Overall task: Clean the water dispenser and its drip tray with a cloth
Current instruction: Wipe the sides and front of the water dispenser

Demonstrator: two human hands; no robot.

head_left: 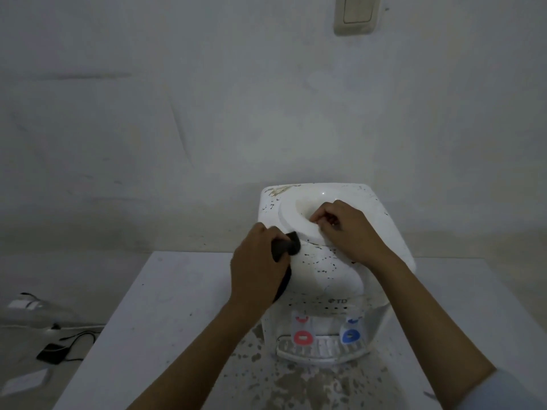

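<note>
A white water dispenser (325, 273), speckled with dark flecks, stands on a white table (165, 315). My left hand (257, 267) is shut on a dark cloth (285, 247) pressed against the dispenser's top left edge. My right hand (349, 229) rests on the raised rim of the round bottle well (299, 211), fingers curled over its edge. Low on the front sit a red tap (303, 337) and a blue tap (350, 335) above the pale grilled drip tray (322, 349).
The tabletop in front of the dispenser is stained with brownish blotches (296, 377). A black device with a cable (53, 352) and papers lie on the floor at the left. A plain wall stands close behind, with a switch plate (356, 13) high up.
</note>
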